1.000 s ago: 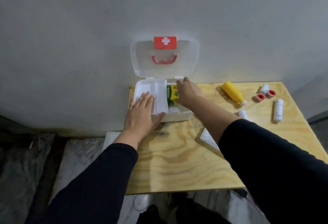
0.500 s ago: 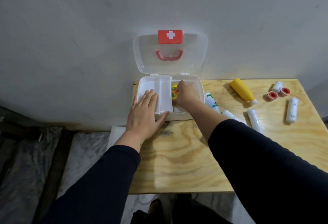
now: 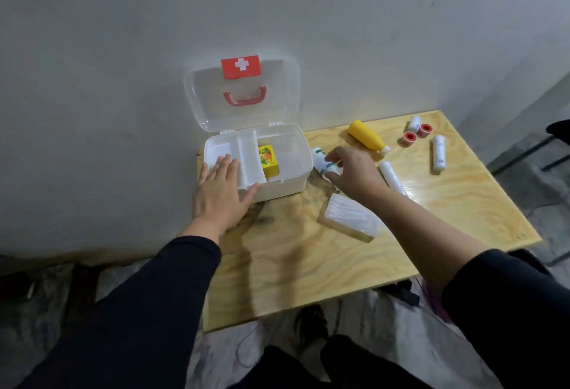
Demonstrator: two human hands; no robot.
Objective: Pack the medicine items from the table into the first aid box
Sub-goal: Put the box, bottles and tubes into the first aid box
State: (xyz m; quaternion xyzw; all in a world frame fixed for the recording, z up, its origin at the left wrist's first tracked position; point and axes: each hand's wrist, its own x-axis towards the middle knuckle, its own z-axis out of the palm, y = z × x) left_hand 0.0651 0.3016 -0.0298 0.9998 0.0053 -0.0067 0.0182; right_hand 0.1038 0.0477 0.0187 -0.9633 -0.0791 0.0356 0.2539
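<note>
The white first aid box (image 3: 290, 183) stands open at the table's back left, its clear lid (image 3: 277, 105) leaning on the wall. A yellow carton (image 3: 267, 160) lies in its middle compartment. My left hand (image 3: 220, 194) rests flat on the box's front left corner. My right hand (image 3: 354, 172) hovers just right of the box, fingers and thumb spread around the end of a white bottle with green bands (image 3: 319, 157) that lies on the table. I cannot tell whether the fingers grip it.
On the wooden table (image 3: 308, 265) lie a clear flat pack (image 3: 348, 216), a yellow bottle (image 3: 365, 135), two white tubes (image 3: 393, 179) (image 3: 438, 154), two red-cored tape rolls (image 3: 409, 137) and a small white roll (image 3: 415, 123). The wall is directly behind the box.
My right hand has let go of the yellow carton in the box and moved right, out to the white bottle. My left hand has stayed on the box.
</note>
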